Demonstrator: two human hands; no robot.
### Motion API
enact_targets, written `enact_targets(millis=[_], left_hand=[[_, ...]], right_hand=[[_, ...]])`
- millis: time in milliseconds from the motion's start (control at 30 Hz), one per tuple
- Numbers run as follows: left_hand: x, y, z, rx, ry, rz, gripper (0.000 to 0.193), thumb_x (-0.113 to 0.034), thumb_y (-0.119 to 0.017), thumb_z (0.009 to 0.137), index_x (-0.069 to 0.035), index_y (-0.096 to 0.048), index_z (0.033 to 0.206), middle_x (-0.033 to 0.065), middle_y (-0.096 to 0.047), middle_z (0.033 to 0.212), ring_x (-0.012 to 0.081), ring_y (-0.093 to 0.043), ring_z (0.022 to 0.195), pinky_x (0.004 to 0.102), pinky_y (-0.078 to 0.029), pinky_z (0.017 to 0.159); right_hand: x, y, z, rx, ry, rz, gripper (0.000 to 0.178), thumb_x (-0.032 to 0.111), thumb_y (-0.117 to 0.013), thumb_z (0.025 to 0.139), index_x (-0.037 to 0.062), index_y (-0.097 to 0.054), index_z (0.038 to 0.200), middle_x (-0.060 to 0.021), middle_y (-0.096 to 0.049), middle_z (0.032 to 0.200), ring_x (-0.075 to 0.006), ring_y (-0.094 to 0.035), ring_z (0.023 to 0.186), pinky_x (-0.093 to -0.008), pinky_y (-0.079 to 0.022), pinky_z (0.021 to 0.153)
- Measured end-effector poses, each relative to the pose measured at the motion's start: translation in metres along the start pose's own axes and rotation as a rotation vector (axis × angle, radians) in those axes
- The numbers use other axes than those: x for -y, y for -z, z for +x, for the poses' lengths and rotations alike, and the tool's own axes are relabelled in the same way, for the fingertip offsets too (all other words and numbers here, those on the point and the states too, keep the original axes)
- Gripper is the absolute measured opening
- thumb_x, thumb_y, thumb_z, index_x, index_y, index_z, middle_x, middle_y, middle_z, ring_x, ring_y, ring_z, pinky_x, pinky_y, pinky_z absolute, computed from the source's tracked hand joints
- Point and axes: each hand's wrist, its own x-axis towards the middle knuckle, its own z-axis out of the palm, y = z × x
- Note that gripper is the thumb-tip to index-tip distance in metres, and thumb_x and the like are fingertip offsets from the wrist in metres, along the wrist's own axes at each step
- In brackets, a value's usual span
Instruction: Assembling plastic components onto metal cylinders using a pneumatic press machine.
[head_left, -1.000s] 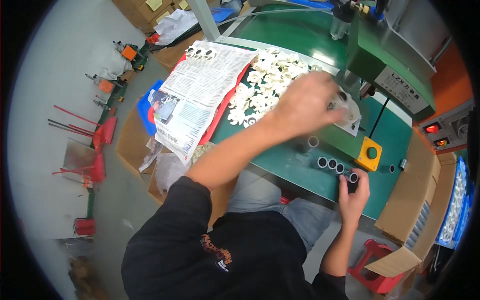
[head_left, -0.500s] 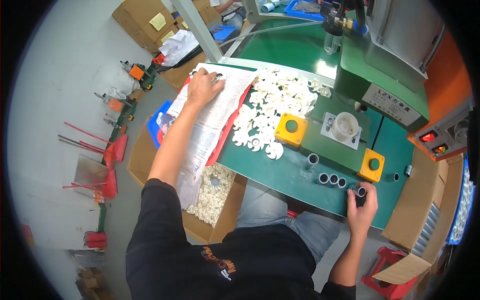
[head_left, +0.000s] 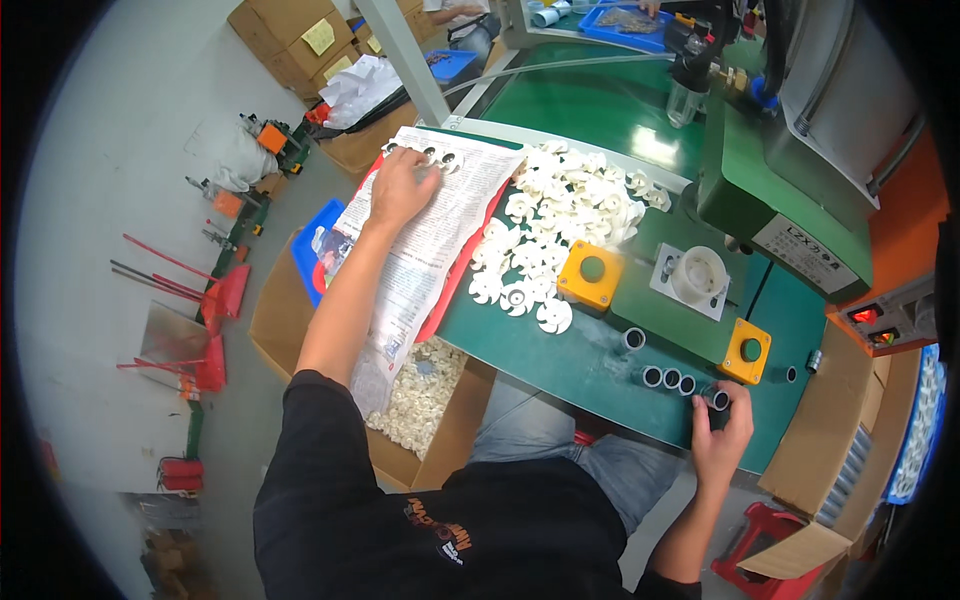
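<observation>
At the far left of the bench, my left hand [head_left: 403, 192] rests over a printed paper sheet [head_left: 425, 235], thumb apart from its fingers. White vaned impellers [head_left: 450, 161] with dark centres lie in a row by its fingertips; I see nothing held in it. My right hand [head_left: 723, 435] pinches a short dark metal sleeve [head_left: 716, 399] upright near the bench's front edge. Several like sleeves [head_left: 652, 377] stand just left of it. A heap of white impellers [head_left: 560, 200] covers the bench between my hands.
A green press [head_left: 790, 200] stands at right, with a white round holder [head_left: 698, 275] beneath and yellow button boxes [head_left: 591, 274], [head_left: 746, 351] either side. Cardboard boxes flank the bench: one of white parts [head_left: 420, 395] below left, one of metal tubes [head_left: 845, 475] at right.
My left hand has drawn slightly back from the row, so more impellers show. My right hand keeps its hold on the sleeve. The whole view has shifted a little.
</observation>
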Motion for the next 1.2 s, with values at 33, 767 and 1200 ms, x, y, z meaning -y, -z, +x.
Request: enact_targets(millis=[33,767,1200], left_hand=[[0.008,-0.001,0.0,-0.006,0.058,0.049,0.027,-0.025,-0.073,0.085,-0.002,-0.076,0.099,0.0146,-0.067,0.099,0.0345,-0.065,0.099,0.0444,-0.052,0.087],[0.054,-0.009,0.008,-0.052,0.117,0.106,0.015,-0.014,-0.065,0.084,-0.001,-0.072,0.085,0.0176,-0.07,0.094,0.0376,-0.066,0.094,0.0469,-0.053,0.085],[0.042,0.005,0.012,0.008,0.018,0.185,0.028,-0.022,-0.066,0.09,-0.001,-0.075,0.105,0.0185,-0.066,0.119,0.0376,-0.06,0.113,0.0448,-0.047,0.1]], right_hand=[[0.0,0.001,0.0,0.005,0.011,-0.011,0.033,-0.001,-0.078,0.08,-0.0015,-0.06,0.108,-0.0179,-0.065,0.101,-0.0368,-0.065,0.09,-0.0411,-0.052,0.08],[0.006,0.006,-0.002,0.003,-0.004,-0.063,0.034,-0.002,-0.079,0.08,-0.0016,-0.06,0.108,-0.0176,-0.065,0.102,-0.0354,-0.065,0.091,-0.04,-0.052,0.081],[0.016,0.029,0.026,-0.104,0.099,-0.064,0.033,0.003,-0.084,0.077,0.0009,-0.063,0.103,-0.0153,-0.067,0.096,-0.0316,-0.067,0.082,-0.0371,-0.053,0.072]])
